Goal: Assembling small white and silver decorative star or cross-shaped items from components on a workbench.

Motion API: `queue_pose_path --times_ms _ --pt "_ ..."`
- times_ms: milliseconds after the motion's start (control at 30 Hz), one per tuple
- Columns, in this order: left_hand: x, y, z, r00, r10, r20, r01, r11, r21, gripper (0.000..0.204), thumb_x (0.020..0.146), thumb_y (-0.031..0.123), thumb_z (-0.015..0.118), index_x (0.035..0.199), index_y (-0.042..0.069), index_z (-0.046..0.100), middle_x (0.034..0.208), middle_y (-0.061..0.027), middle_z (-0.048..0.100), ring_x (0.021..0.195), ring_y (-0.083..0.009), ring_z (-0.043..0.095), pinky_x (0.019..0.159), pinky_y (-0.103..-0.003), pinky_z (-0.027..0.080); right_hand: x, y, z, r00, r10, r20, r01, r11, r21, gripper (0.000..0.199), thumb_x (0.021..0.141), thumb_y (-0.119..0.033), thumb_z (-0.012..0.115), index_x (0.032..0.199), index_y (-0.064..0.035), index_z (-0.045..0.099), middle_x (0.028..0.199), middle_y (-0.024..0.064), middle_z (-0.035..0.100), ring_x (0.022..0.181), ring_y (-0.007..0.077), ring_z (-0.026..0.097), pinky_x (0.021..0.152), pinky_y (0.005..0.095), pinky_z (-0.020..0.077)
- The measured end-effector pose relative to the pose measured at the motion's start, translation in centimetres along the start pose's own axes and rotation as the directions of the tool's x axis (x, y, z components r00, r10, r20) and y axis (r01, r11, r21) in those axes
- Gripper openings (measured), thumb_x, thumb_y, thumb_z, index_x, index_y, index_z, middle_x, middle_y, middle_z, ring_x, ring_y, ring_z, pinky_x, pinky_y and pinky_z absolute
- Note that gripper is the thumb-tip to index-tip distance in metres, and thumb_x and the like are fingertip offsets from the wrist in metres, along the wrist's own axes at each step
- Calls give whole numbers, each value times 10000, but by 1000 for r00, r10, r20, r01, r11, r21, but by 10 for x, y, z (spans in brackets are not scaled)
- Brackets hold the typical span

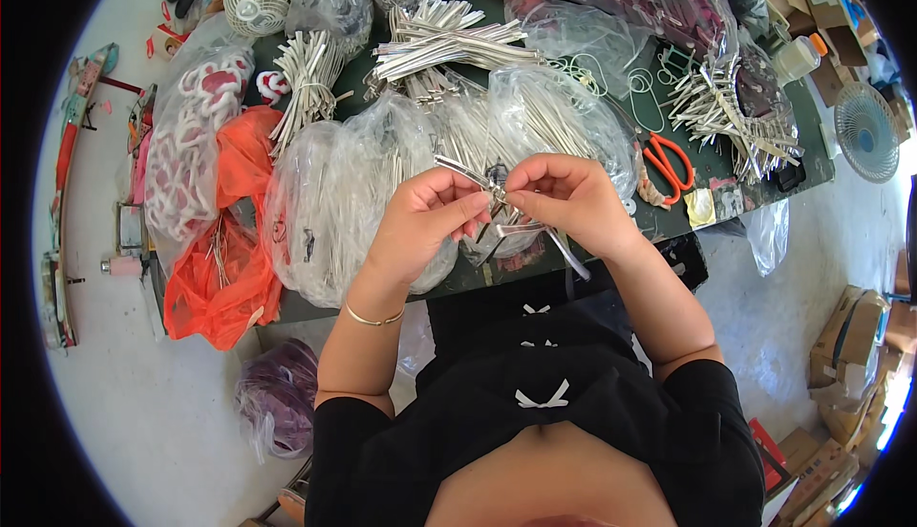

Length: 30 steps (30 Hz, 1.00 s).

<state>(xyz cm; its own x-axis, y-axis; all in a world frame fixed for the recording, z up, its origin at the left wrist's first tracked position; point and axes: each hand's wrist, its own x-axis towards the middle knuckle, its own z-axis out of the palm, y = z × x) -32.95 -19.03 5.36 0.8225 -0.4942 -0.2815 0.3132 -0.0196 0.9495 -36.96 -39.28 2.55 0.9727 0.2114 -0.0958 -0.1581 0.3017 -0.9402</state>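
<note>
Silver strips (460,168), one small bunch, sit pinched between the fingertips of the left hand (420,216) and right hand (575,204) above the near edge of the table (814,150), seemingly part-worked, ends loose; whether the bagged strips (540,121) and piled strips (449,44) beyond are finished cannot be told. Both forearms angle inward, fingers curled, tips nearly meeting; orange-handled scissors (657,156) lie to the right.

Cardboard boxes (850,344) stand on the pale floor (764,326).

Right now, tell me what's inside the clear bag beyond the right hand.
Pale, narrow strips show through the clear bag; the right hand covers its near part, hiding what's there.
</note>
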Motion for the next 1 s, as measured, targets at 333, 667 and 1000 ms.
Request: queue_pose_path --times_ms 333,667,1000 --pt "6 -14 -3 993 122 4 -121 987 109 113 887 119 641 841 16 641 681 13 591 595 -49 526 509 -174 366 4 1 5 996 -3 86 3 1000 -1 249 866 -57 663 1093 10 587 894 22 631 803 61 596 683 201 486" --pt "-20 9 -5 965 -85 249 14 962 272 119 916 126 585 892 20 632 678 0 599 573 -45 527 505 -196 415 -2 -19 3 958 197 207 -178 978 -108 154 854 -38 668 965 7 572 719 8 595 551 46 541 465 180 397" --pt "-51 -27 3 1000 8 29 -12 989 148 130 913 128 590 887 5 626 669 -4 583 584 -46 479 535 -218 385 10 -22 4 924 333 186 -295 933 -204 147 849 -77 685 933 7 599 737 -4 598 609 35 555 525 180 433"
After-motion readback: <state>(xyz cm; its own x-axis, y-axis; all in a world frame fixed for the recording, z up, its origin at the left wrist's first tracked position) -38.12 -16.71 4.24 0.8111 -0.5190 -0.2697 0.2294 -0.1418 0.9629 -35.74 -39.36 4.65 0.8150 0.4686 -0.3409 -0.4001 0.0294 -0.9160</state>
